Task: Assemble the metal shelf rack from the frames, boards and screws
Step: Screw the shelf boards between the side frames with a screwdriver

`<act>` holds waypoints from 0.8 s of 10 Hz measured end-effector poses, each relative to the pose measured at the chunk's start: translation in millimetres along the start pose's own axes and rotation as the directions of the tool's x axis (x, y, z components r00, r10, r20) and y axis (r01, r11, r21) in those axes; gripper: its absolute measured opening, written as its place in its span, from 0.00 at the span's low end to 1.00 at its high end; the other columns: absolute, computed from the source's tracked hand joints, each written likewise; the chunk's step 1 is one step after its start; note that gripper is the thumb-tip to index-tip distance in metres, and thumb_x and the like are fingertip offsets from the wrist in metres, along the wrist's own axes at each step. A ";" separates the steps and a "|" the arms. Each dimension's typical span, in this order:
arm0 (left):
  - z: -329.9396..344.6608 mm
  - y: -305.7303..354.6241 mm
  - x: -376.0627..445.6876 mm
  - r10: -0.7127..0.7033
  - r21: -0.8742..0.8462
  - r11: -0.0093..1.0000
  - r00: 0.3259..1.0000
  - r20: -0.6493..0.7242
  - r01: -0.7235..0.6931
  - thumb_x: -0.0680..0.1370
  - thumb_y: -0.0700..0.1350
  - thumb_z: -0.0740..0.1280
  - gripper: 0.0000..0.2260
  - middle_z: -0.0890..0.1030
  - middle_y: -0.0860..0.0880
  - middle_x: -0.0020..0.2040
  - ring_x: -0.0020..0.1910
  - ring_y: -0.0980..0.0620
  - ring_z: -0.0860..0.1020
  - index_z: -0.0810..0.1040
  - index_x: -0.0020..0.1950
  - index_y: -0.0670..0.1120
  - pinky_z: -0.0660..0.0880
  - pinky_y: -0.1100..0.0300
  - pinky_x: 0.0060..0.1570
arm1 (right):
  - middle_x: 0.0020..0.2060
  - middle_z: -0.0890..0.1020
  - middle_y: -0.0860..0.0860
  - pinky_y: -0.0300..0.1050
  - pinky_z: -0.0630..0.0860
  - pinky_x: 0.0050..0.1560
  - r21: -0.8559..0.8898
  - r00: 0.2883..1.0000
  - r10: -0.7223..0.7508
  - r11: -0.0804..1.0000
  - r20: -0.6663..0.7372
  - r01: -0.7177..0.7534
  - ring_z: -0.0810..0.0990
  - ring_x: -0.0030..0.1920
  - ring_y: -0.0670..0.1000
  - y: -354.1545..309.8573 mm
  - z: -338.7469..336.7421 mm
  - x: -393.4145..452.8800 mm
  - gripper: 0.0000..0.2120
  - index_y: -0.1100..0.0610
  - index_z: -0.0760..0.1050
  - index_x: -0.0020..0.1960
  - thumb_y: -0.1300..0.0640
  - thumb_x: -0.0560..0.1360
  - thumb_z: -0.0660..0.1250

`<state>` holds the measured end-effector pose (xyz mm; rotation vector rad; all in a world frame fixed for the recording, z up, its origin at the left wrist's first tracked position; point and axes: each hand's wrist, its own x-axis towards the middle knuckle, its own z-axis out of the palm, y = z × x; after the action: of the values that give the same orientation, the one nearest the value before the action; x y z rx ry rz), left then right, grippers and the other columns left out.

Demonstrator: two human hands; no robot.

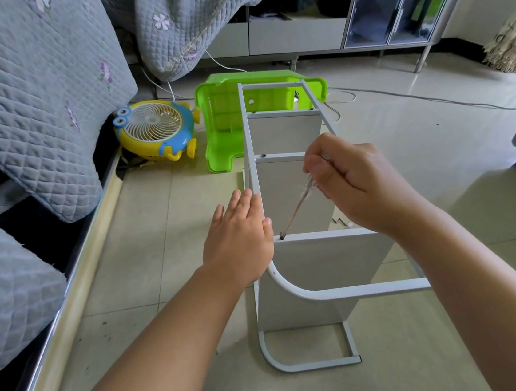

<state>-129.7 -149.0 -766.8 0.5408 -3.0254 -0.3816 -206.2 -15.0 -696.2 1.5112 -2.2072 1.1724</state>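
Shelf rack [285, 192] lying on its side on the tiled floor [439, 158], long axis running straight away from me toward the green plastic stool [226, 128], curved frame end nearest me. I count three boards [328, 261] standing on edge between the two side frames [250, 151], so I judge we're well along.

Right hand [361, 180], fingers curled round the clear handle of a screwdriver [299, 200]; its tip sits on a screw [282, 237] where the near board meets the left rail. Left hand [239, 239] lies flat against the outside of that rail, fingers straight, thumb hooked over the top edge, bracing rather than gripping.

Handling call: thin metal tube and light panel boards, stiff once screwed but likely wobbly until every corner is tight. The painted rail looks slick, so I'd hold close beside the joint being driven, as the left hand does now. A few loose screws [338, 221] lie on the floor by the right wrist.
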 end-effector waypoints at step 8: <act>-0.2 1.2 0.4 0.002 -0.027 1.000 1.000 0.016 -0.001 0.83 0.46 0.46 0.23 0.46 0.49 0.77 0.76 0.52 0.44 0.46 0.77 0.45 0.42 0.56 0.73 | 0.19 0.61 0.41 0.34 0.63 0.27 -0.153 0.995 0.030 0.988 0.100 -0.015 0.65 0.22 0.42 -13.8 -3.3 4.7 0.19 0.61 0.72 0.38 0.45 0.73 0.57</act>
<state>-130.5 -148.0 -766.3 0.5362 -3.0311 -0.4281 -197.3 -18.0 -684.6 1.5189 -2.3263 0.9276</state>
